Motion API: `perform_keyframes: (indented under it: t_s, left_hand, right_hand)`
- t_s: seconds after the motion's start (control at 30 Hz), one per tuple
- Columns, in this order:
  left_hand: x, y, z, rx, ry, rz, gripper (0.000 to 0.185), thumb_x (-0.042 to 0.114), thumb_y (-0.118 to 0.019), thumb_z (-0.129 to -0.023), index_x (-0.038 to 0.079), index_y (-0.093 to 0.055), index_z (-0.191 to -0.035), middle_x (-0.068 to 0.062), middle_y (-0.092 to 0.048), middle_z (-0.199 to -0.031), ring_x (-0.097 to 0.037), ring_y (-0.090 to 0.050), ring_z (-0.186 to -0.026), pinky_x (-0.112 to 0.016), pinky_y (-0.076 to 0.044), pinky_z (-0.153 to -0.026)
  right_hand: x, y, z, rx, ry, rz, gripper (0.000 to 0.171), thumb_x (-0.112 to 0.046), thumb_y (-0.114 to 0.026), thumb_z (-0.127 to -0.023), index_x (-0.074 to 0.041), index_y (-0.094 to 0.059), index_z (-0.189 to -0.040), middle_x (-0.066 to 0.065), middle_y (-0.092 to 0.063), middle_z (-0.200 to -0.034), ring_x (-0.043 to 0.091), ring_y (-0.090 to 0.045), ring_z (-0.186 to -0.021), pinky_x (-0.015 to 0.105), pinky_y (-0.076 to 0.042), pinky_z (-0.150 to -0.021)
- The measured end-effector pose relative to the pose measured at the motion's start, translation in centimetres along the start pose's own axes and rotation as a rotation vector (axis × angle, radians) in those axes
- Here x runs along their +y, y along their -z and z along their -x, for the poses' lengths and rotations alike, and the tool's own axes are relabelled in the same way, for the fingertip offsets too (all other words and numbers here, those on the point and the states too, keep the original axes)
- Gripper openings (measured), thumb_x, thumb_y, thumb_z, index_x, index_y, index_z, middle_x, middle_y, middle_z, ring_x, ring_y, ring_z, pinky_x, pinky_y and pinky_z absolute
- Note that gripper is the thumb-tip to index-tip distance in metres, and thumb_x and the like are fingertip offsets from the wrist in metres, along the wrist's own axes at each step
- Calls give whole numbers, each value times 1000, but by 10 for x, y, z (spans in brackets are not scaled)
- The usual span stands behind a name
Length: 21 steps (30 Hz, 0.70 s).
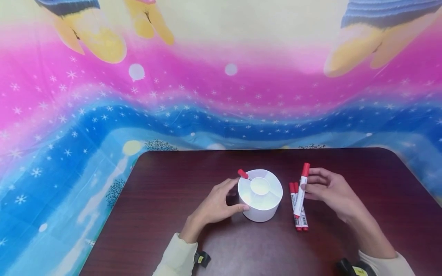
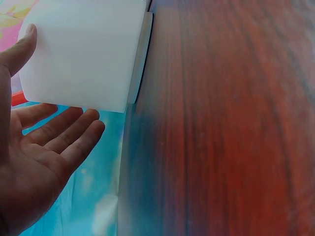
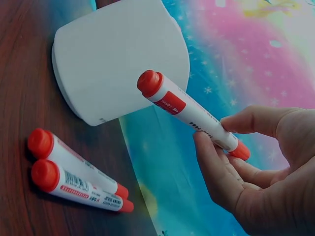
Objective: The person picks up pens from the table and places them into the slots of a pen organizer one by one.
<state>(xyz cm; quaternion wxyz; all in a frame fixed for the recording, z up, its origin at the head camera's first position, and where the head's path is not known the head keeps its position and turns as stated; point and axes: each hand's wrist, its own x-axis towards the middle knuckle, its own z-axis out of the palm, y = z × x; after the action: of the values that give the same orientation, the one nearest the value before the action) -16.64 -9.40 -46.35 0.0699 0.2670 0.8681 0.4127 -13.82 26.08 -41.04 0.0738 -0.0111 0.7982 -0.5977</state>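
Observation:
My left hand (image 1: 219, 201) is at the left side of a white round desk organizer (image 1: 260, 214), its thumb at the front and its fingertips by the back left. In the left wrist view those fingers (image 2: 81, 147) look nearly straight. One red-capped marker (image 1: 243, 174) leans in a compartment at the organizer's back left. To the right of it, my right hand (image 1: 328, 191) pinches another red-and-white marker (image 3: 194, 115) between thumb and fingers, cap end up and slightly tilted. Below this marker, two more markers (image 3: 81, 179) lie side by side on the table.
The dark reddish wood table (image 1: 165, 180) has rounded far corners. Behind it hangs a colourful cloth (image 1: 221, 92) with snowflakes, its folds close to the table's back edge. The organizer has a round middle cup (image 1: 260, 186) and divided compartments around it.

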Motion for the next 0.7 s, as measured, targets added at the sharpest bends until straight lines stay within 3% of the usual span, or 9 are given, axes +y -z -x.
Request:
perform_keyframes:
  t_s: [0.7]
  left_hand:
    - [1, 0, 0, 1, 1, -7, 88, 52, -86, -88, 29, -46, -163, 5, -62, -149, -15, -65, -129, -34, -58, -110]
  right_hand:
    - [-12, -4, -5, 6, 21, -46, 62, -8, -72, -102, 9, -40, -152, 5, -68, -118, 8, -76, -98, 33, -68, -87]
